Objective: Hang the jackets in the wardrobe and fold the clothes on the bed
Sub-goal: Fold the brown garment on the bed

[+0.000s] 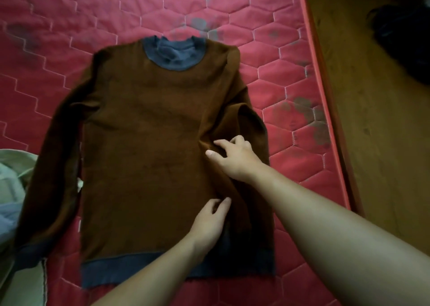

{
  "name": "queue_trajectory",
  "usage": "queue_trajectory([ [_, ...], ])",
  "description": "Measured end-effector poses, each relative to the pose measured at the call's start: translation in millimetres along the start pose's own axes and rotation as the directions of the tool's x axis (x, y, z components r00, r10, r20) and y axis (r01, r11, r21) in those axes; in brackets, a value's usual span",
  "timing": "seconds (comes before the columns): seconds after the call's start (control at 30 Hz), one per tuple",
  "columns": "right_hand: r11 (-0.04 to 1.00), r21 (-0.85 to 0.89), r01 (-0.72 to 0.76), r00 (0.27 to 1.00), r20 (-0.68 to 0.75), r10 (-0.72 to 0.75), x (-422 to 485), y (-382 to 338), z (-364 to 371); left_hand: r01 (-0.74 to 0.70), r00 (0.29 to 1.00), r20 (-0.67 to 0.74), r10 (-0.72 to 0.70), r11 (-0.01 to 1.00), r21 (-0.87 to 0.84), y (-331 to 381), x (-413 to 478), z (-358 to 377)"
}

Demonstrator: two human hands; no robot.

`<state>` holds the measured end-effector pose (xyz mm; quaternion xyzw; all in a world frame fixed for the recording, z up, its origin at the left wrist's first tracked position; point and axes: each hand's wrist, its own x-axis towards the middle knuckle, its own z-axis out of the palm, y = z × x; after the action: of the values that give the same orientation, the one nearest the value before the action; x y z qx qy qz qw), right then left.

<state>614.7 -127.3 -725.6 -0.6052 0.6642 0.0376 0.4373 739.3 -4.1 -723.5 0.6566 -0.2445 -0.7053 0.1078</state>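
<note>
Folding the brown sweater [149, 131] on the bed [69, 26], I am pinching its soft, limp sleeve fabric with my right hand [235, 159]; my left hand [209, 219] is resting curled on it, grip unclear.

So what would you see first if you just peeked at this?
The big brown sweater with its blue collar, spread flat in the middle of the red quilted mattress. Next, the two hands on its right side in the picture: the right hand gathers a fold of it, and the left hand touches it just below. A pale green cloth peeks in at the left edge.
</note>
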Motion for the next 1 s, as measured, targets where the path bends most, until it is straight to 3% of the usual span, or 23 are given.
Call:
queue_trajectory([
  [0.07,1.000,-0.018,-0.018,0.996,-0.093,0.016,3.7,5.4,5.5,-0.083,0.996,-0.007,0.084,0.994,0.067,4.4,-4.5,-2.3],
  [0.2,0.991,0.123,-0.059,0.949,-0.302,0.094,20.0,18.0,-2.1,-0.133,0.987,-0.072,0.146,0.978,0.159,2.8,11.2,-9.4],
  [0.33,0.994,0.110,-0.010,0.953,-0.299,0.043,30.4,23.2,-20.9,-0.052,0.998,-0.025,0.055,0.994,0.101,10.4,18.1,-22.2],
  [0.4,0.988,0.150,0.025,0.962,-0.271,0.017,37.2,19.8,-28.9,-0.026,0.998,-0.045,0.035,0.981,0.194,13.9,20.0,-31.3],
  [0.47,0.967,0.253,0.036,0.959,-0.281,0.037,50.4,16.8,-35.6,-0.050,0.982,-0.158,0.105,0.946,0.322,22.4,23.4,-41.6],
  [0.57,0.913,0.408,0.024,0.934,-0.336,0.126,68.1,17.5,-40.9,-0.219,0.886,-0.283,0.368,0.869,0.445,61.6,38.3,-50.4],
  [0.67,0.857,0.514,0.042,0.906,-0.381,0.184,83.5,16.2,-44.5,-0.436,0.755,-0.205,0.623,0.711,0.552,128.4,71.5,-50.6],
  [0.73,0.833,0.550,0.063,0.910,-0.374,0.179,91.9,20.5,-49.9,-0.493,0.707,-0.082,0.703,0.572,0.656,173.8,100.1,-42.0],
  [0.8,0.783,0.620,0.039,0.931,-0.308,0.198,97.6,27.3,-53.0,-0.502,0.711,0.043,0.702,0.464,0.730,210.6,125.0,-30.2],
  [0.87,0.698,0.716,0.005,0.950,-0.222,0.220,98.9,32.7,-54.4,-0.483,0.753,0.116,0.647,0.424,0.766,235.5,143.3,-19.2],
  [1.0,0.461,0.886,0.048,0.900,-0.239,0.364,95.3,46.2,-62.0,-0.406,0.778,0.049,0.626,0.442,0.800,255.3,164.7,-16.2],
])
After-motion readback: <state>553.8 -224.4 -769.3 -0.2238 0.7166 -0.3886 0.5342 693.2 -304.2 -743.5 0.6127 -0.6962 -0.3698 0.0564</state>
